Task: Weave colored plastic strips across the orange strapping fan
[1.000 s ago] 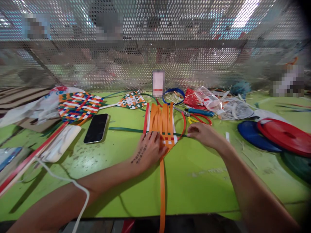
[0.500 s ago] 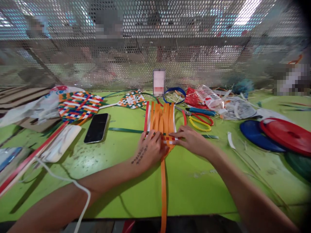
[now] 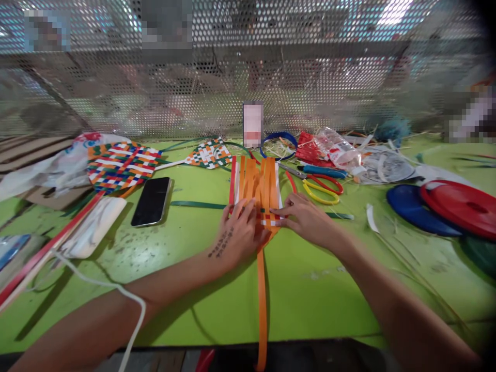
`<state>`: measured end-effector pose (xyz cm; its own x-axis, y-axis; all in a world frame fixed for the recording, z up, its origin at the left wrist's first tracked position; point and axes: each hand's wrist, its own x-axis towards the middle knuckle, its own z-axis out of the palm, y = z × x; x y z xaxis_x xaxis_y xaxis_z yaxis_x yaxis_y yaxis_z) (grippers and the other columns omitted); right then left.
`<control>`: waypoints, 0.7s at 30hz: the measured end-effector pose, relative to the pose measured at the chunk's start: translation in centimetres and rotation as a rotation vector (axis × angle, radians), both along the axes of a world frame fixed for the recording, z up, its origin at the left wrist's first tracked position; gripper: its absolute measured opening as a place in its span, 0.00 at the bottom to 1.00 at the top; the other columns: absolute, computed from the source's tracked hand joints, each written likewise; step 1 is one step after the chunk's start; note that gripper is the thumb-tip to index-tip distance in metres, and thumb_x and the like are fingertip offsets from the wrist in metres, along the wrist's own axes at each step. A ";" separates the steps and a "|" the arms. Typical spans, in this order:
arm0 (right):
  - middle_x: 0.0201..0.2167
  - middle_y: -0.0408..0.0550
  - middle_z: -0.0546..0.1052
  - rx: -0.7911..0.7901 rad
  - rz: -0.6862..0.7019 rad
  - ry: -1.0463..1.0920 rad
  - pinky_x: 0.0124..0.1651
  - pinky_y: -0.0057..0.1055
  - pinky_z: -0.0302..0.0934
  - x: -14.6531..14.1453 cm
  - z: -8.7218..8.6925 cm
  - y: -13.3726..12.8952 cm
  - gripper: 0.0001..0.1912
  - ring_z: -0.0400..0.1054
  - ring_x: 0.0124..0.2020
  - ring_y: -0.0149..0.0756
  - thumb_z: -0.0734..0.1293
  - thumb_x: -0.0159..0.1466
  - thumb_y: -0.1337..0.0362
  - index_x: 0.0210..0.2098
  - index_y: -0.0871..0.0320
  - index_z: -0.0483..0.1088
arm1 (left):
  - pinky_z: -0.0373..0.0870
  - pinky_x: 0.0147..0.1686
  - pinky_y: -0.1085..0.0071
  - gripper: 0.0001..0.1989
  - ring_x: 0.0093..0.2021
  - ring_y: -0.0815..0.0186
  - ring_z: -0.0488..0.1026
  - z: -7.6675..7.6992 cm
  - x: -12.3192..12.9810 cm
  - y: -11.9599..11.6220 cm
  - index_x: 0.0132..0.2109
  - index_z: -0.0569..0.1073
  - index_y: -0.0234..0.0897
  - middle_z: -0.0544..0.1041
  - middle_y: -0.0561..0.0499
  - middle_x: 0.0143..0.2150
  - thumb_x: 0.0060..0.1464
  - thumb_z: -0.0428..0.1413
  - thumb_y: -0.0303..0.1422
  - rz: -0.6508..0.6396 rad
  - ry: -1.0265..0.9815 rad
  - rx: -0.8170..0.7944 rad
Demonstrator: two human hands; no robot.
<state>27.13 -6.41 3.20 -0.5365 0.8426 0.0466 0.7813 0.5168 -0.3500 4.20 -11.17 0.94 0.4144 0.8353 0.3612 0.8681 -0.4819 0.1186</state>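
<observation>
A small woven piece of flat plastic strips (image 3: 266, 178) lies in front of me, with orange strips running lengthwise and red and white ones along its edges. My left hand (image 3: 241, 230) rests across its lower left part, fingers spread and pressed on the weave. At the lower right edge, thumb and forefinger of my right hand (image 3: 306, 219) pinch the weave. A dark green strip (image 3: 199, 205) runs crosswise beneath both hands and sticks out on either side. From the lower end, a long orange strip (image 3: 262, 305) hangs over the table's front edge.
Left of the weave are a phone (image 3: 152, 201), a white power bank (image 3: 101, 227) with a white cable, and a finished woven fan (image 3: 122, 166). Scissors (image 3: 321, 192), blue-handled pliers (image 3: 323, 171), a plastic bottle (image 3: 339, 150) and strip rolls (image 3: 461, 206) lie right. Perforated metal (image 3: 217, 77) stands behind.
The view has shifted slightly. The loose orange strips now lie parted into two groups with a gap between them. Both hands have stayed almost in place on the weave.
</observation>
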 end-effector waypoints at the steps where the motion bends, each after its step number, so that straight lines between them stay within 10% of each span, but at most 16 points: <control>1: 0.40 0.53 0.73 0.002 -0.007 -0.001 0.50 0.42 0.62 0.0 0.0 0.0 0.16 0.68 0.46 0.48 0.70 0.69 0.57 0.55 0.47 0.81 | 0.56 0.65 0.49 0.24 0.70 0.50 0.61 0.0 0.0 0.0 0.62 0.70 0.36 0.70 0.43 0.69 0.68 0.53 0.46 -0.006 -0.008 -0.001; 13: 0.40 0.50 0.76 0.023 -0.093 0.077 0.50 0.42 0.61 -0.7 -0.5 -0.3 0.11 0.69 0.46 0.48 0.72 0.66 0.60 0.46 0.49 0.84 | 0.65 0.58 0.53 0.18 0.58 0.52 0.71 0.0 -0.1 0.1 0.54 0.75 0.34 0.78 0.43 0.56 0.68 0.55 0.44 -0.045 -0.016 0.014; 21: 0.25 0.46 0.77 -0.013 -0.558 0.145 0.32 0.34 0.56 0.5 0.1 -0.5 0.21 0.68 0.26 0.38 0.67 0.67 0.45 0.29 0.55 0.76 | 0.70 0.54 0.55 0.19 0.53 0.50 0.72 0.0 0.3 0.3 0.53 0.75 0.31 0.76 0.39 0.53 0.69 0.53 0.43 -0.049 0.024 -0.037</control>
<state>27.63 -6.92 3.35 0.0006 0.9973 0.0738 0.8780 0.0348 -0.4774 4.45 -10.89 0.91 0.4634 0.8264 0.3200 0.8464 -0.5197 0.1166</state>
